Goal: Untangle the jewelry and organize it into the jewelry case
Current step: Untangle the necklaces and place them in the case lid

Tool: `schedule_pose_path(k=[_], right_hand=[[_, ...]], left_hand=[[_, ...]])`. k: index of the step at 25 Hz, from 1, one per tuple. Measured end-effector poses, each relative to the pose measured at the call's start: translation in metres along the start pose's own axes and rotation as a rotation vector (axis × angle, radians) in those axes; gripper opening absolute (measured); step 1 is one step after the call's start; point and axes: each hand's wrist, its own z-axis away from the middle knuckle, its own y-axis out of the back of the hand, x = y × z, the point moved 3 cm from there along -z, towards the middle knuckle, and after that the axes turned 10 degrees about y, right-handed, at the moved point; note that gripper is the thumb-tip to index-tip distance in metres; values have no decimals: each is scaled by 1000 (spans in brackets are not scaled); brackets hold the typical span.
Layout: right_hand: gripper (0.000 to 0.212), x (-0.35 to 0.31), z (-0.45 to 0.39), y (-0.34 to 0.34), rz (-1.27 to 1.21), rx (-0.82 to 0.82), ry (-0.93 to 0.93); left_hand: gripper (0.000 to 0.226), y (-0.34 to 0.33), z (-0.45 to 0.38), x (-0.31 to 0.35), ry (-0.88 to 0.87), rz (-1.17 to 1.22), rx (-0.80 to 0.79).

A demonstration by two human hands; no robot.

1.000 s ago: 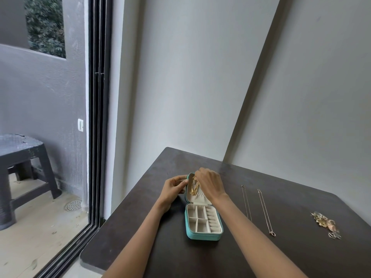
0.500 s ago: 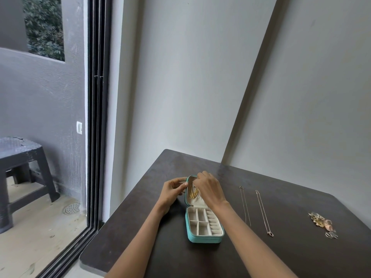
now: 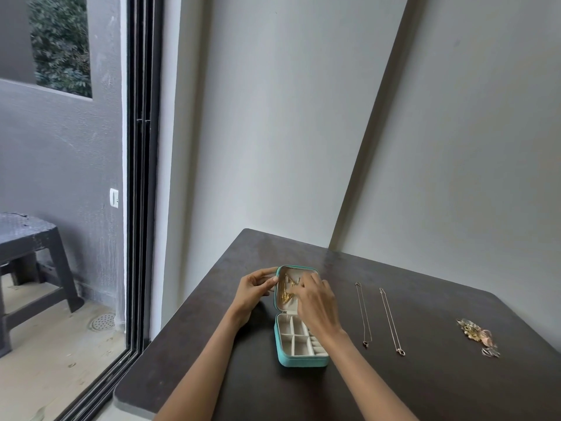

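A small teal jewelry case [image 3: 290, 361] lies open on the dark table [image 3: 425, 390], its lid tilted back and its cream compartments bare. Gold chains [image 3: 285, 293] hang inside the lid. My left hand [image 3: 255, 291] grips the lid's left edge with thumb and fingers. My right hand [image 3: 315, 302] reaches into the lid, its fingertips on the gold chains; whether it pinches them is hidden. Two thin necklaces [image 3: 364, 314] [image 3: 391, 322] lie straight to the right of the case. A tangled heap of jewelry [image 3: 476, 335] sits further right.
The table stands against a pale wall corner. Left of it is a sliding glass door [image 3: 139, 177], with a dark plastic stool [image 3: 27, 253] on the balcony outside. The table's front-left corner [image 3: 127, 396] is rounded.
The camera shifted slightly. My right hand has moved a little lower into the lid over the gold chains. My left hand keeps its hold on the lid.
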Motion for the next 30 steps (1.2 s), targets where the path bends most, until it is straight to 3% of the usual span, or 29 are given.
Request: schedule_pose_path(k=[26, 30], right_hand=[[33, -10, 21, -3, -78, -5, 33], [43, -10, 22, -3, -70, 28, 21]], left_hand=[[22, 0, -3, -3, 17, 3, 10], [24, 1, -4, -3, 14, -8, 8]])
